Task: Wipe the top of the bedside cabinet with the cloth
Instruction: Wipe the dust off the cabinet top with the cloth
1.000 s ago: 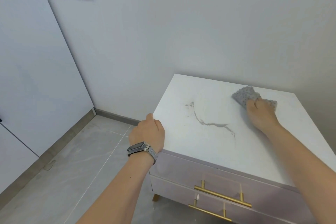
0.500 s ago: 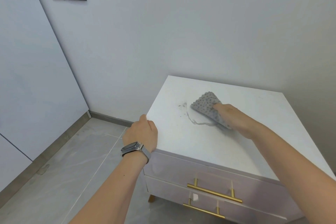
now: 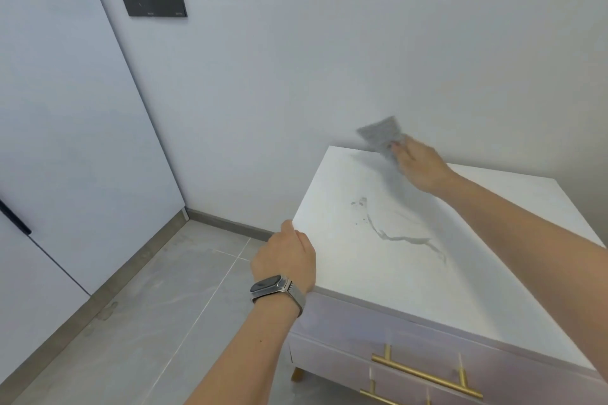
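Cloth (image 3: 381, 133) at cabinet top's (image 3: 460, 273) far edge, against wall (image 3: 329, 59).

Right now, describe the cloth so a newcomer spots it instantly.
Find the white-topped bedside cabinet against the wall. At its back edge the right hand holds a small grey cloth, blurred. It is the only grey fabric there; the grey streak mid-top is flat marking.

Both forearms bare, no sleeves seen. Left hand (image 3: 286, 260): wrist banded by smartwatch (image 3: 268, 284), dark oblong rounded face, silver metal case, silver-grey fine mesh strap (image 3: 294, 299) wrapped round wrist. Right hand (image 3: 419, 164): no ring, no band seen; fingernails blurred, detail not made out.
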